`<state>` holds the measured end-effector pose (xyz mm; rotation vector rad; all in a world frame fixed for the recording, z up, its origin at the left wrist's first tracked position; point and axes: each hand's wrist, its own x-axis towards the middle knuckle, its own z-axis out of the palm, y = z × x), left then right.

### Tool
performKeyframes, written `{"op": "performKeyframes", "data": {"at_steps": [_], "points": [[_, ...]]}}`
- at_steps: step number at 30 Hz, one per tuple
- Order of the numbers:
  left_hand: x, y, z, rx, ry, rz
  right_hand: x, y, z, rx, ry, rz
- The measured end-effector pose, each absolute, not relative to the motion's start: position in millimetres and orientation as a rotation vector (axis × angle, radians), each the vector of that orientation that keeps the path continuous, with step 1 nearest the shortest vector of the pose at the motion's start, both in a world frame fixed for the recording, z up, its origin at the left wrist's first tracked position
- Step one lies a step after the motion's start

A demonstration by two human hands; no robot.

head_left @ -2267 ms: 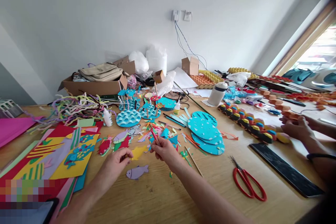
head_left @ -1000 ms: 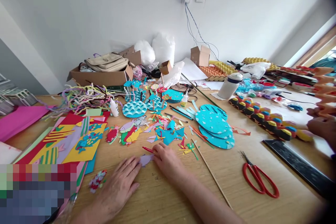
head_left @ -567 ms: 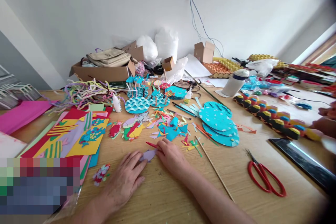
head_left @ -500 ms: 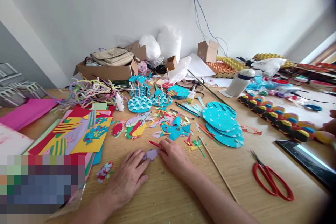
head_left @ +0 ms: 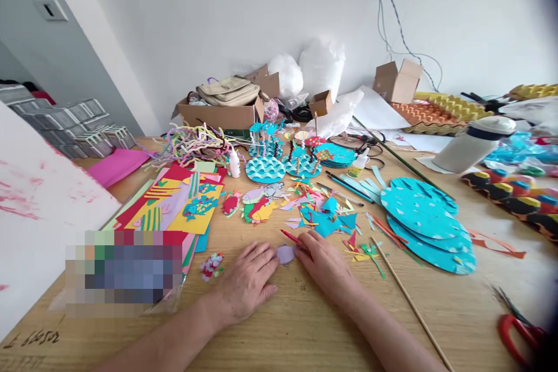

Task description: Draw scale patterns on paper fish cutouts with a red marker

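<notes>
Between my hands a purple paper fish cutout (head_left: 285,254) lies on the wooden table. My left hand (head_left: 250,279) rests flat with its fingers stretched out, the fingertips at the cutout's left edge. On the cutout's right side, my right hand (head_left: 322,258) is closed around a red pen (head_left: 291,237), whose end sticks out to the upper left. Just beyond are several coloured paper fish (head_left: 259,206) and a heap of paper scraps (head_left: 329,215). Left of my left hand sits a small pile of coloured paper dots (head_left: 212,265).
Coloured paper sheets (head_left: 174,197) lie at left, beside a white board (head_left: 43,215). Blue painted discs (head_left: 427,221), a wooden stick (head_left: 410,299) and red-handled scissors (head_left: 518,331) are at right. Glue bottles (head_left: 234,163), finished sea crafts (head_left: 265,168) and a white flask (head_left: 475,142) stand farther back.
My view has turned left, so the table's things appear farther right and more of the white board shows. Both hands stay at the purple cutout, and the red pen remains in my right hand.
</notes>
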<state>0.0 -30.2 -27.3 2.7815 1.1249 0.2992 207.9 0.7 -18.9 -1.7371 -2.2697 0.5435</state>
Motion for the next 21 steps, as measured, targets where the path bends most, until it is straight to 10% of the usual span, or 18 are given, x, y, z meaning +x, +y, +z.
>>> {"op": "performKeyframes", "data": {"at_steps": [21], "points": [[1.3,-31.1,-22.8,2.765,1.105,0.297,209.7,1.2,-25.1,-1.670,-2.286,0.463]]}}
